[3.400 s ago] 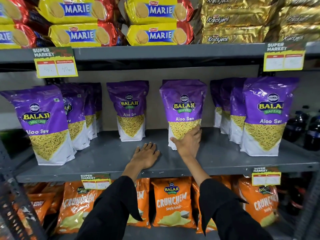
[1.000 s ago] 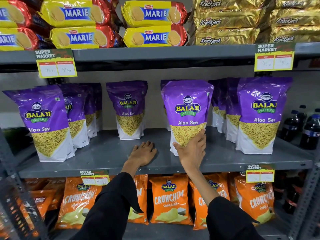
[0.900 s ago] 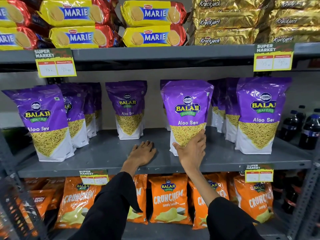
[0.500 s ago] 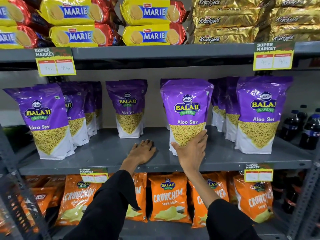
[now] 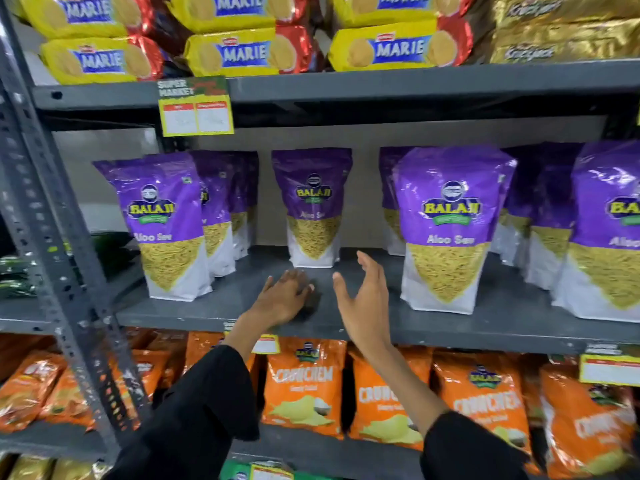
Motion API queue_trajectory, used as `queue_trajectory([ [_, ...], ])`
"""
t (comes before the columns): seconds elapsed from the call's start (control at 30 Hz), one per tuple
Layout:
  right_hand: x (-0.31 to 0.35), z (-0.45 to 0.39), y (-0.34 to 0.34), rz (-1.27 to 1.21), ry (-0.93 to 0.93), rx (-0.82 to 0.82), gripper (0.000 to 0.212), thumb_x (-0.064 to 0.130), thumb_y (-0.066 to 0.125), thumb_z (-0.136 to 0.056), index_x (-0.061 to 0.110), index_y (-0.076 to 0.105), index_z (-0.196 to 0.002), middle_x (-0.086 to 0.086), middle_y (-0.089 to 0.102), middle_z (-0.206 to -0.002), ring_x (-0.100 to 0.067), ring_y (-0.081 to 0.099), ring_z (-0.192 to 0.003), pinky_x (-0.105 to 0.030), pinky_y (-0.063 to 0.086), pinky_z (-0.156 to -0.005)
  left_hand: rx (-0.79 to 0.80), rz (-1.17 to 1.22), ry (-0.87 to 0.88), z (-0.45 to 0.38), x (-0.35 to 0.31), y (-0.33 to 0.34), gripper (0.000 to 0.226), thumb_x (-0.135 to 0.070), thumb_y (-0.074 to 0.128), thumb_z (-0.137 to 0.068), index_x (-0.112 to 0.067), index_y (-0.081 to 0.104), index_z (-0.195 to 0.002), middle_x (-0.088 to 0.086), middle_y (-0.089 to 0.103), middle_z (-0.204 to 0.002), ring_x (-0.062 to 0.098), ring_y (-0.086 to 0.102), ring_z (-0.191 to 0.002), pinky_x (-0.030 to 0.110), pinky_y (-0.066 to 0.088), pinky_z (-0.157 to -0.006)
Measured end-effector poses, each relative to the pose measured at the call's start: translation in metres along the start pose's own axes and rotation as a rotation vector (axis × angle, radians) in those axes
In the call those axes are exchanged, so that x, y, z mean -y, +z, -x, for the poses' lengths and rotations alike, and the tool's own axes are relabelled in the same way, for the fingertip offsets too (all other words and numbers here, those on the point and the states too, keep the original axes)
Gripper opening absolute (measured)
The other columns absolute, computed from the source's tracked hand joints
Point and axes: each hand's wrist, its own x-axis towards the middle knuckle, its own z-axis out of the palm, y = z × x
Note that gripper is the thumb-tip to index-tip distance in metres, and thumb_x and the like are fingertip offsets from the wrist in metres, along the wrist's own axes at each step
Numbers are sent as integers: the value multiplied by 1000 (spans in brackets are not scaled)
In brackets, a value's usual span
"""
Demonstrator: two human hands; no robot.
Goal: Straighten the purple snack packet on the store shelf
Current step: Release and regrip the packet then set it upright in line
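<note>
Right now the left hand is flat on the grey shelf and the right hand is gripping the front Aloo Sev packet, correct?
Not quite. The left hand does rest on the grey shelf, but the right hand is open and holds nothing; it hangs apart from the front Aloo Sev packet, to that packet's left. The head view shows the gap.

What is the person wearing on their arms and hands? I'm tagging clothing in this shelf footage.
Both arms are in long, loose black sleeves that end partway along the forearm, leaving the wrists bare. The left hand and the right hand are bare: no gloves, and no rings, watch or bracelets show. The sleeves carry no visible markings or logos.
</note>
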Motion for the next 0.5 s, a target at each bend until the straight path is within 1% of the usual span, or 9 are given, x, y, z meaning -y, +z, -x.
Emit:
queue_trajectory([
  [0.07,7,-20,29,-25,85,72,69,34,68,-90,10,37,-147,-9,45,-146,-24,46,-135,-28,36,-106,-12,-20,4,0,28,-12,52,-40,30,-106,-16,35,-153,8,31,-163,23,24,-152,48,10,-123],
  [0.17,16,-44,74,-3,217,123,85,37,73,-85,5,29,-150,-17,41,-148,-34,41,-138,-42,39,-108,29,-36,-6,2,71,-22,56,-42,30,-106,-14,31,-154,10,24,-166,24,18,-154,49,12,-124],
  [0.27,20,-66,110,58,276,91,94,42,79,-75,2,30,-144,-22,45,-140,-40,42,-134,-49,45,-103,29,-43,-9,3,102,-26,58,-44,30,-105,-12,29,-154,12,22,-166,26,18,-154,49,13,-124],
  [0.37,24,-85,140,120,360,50,111,48,85,-66,-1,26,-145,-23,42,-143,-41,42,-134,-51,46,-101,46,-45,14,3,121,-25,59,-46,30,-105,-10,32,-152,14,23,-165,28,19,-154,47,12,-125],
  [0.4,26,-91,147,155,392,33,116,49,86,-64,-3,23,-146,-24,40,-144,-42,42,-134,-51,44,-102,67,-44,22,2,124,-23,61,-47,30,-105,-10,31,-152,14,22,-165,27,17,-154,47,10,-125],
  [0.5,33,-105,162,260,420,-24,129,48,89,-62,-7,13,-150,-27,33,-148,-44,37,-137,-53,42,-104,111,-52,38,-3,126,-23,68,-51,25,-104,-9,19,-157,11,12,-169,23,5,-156,45,3,-126],
])
